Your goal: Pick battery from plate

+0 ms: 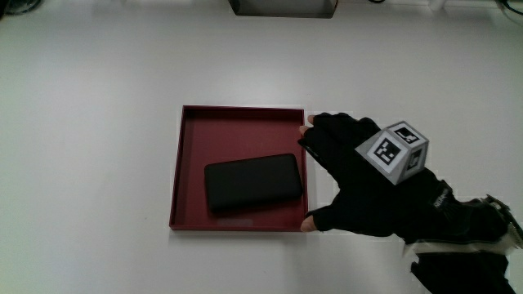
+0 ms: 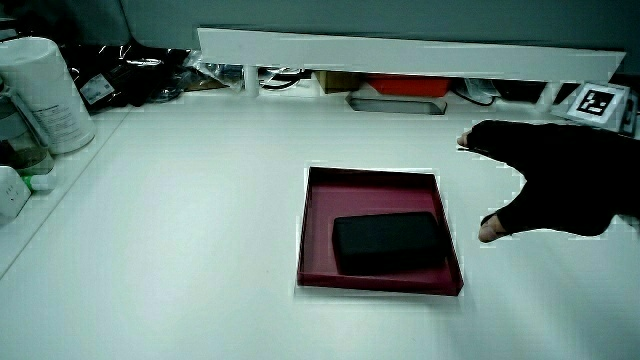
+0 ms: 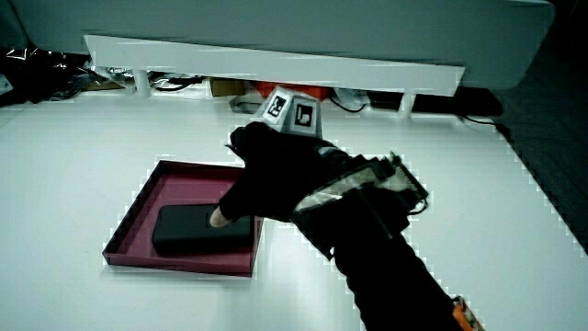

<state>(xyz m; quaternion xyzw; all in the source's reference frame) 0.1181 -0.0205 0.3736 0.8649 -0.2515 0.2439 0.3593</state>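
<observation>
A flat black battery pack (image 1: 252, 182) lies in a square dark-red plate (image 1: 187, 155), in the part of it nearer to the person. Both side views show the battery (image 2: 386, 241) (image 3: 193, 230) and the plate (image 2: 318, 215) (image 3: 138, 210) as well. The hand (image 1: 359, 175) in its black glove hovers beside the plate's edge, next to the battery, fingers spread and thumb apart, holding nothing. In both side views the hand (image 2: 555, 180) (image 3: 276, 175) is apart from the battery. A patterned cube (image 1: 395, 152) rides on its back.
A low white partition (image 2: 400, 52) runs along the table's edge farthest from the person, with clutter under it. A white cylindrical container (image 2: 42, 95) stands near a table corner in a side view. A grey box (image 1: 283, 7) sits at the table's edge farthest from the person.
</observation>
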